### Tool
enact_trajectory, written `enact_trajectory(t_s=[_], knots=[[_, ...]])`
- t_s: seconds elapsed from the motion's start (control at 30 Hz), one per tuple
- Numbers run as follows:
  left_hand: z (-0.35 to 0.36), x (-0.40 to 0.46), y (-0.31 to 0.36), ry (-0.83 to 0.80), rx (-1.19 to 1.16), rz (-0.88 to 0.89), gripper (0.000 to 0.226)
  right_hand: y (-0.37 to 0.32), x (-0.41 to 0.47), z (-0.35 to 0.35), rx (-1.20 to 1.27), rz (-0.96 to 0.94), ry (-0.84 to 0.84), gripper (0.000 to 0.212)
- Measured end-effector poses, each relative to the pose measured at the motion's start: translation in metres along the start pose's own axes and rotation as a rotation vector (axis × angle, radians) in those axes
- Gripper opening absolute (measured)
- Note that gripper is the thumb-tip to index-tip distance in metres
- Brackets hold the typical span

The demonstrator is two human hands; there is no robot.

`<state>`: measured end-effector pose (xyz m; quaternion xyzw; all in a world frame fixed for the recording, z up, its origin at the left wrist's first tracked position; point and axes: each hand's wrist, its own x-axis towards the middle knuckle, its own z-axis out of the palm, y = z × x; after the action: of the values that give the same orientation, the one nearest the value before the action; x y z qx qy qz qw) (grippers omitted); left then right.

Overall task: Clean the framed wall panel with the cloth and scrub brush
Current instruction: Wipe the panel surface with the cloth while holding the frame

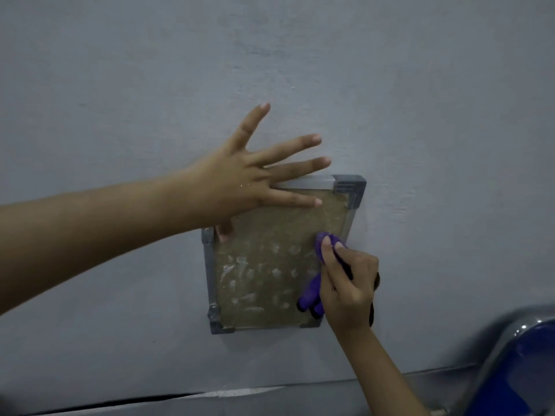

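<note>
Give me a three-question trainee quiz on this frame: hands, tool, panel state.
1. True or false: the left hand lies flat with fingers spread over the top left of the framed panel.
2. What does the right hand grip? A) purple scrub brush B) spray bottle C) sponge
3. Fill in: whitish smudges mark the panel's ____ half.

Key
1. True.
2. A: the purple scrub brush, its head pressed on the panel near the right edge of the frame.
3. Lower.
</note>
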<state>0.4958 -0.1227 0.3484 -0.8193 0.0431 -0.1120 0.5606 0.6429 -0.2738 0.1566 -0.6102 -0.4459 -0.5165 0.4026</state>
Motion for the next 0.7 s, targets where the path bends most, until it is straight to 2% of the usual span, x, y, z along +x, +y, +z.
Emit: enact_trajectory(t_s=[0.13, 0.2, 0.27, 0.37, 0.43, 0.6, 0.7], knots=[[-0.001, 0.001, 0.001, -0.064, -0.138, -0.026, 0.148, -0.004, -0.031, -0.005, 0.029, -0.044, -0.163, 0.030], [-0.001, 0.001, 0.002, -0.062, -0.163, -0.030, 0.146, -0.006, -0.034, -0.010, 0.116, 0.030, -0.196, 0.029], [-0.002, 0.001, 0.003, -0.054, -0.186, -0.027, 0.144, -0.006, -0.024, -0.014, 0.182, 0.124, -0.140, 0.027], [-0.001, 0.002, 0.002, -0.055, -0.194, -0.028, 0.145, -0.006, -0.002, -0.009, 0.153, 0.174, -0.028, 0.025], [-0.001, 0.003, 0.001, -0.068, -0.192, -0.021, 0.145, -0.012, -0.001, -0.002, 0.118, 0.158, -0.030, 0.023], [0.000, 0.001, 0.001, -0.052, -0.173, -0.016, 0.141, -0.014, -0.027, -0.010, 0.179, 0.022, -0.195, 0.024], [0.000, 0.000, 0.004, -0.048, -0.115, -0.020, 0.147, -0.003, -0.012, -0.009, 0.196, 0.108, -0.081, 0.030]])
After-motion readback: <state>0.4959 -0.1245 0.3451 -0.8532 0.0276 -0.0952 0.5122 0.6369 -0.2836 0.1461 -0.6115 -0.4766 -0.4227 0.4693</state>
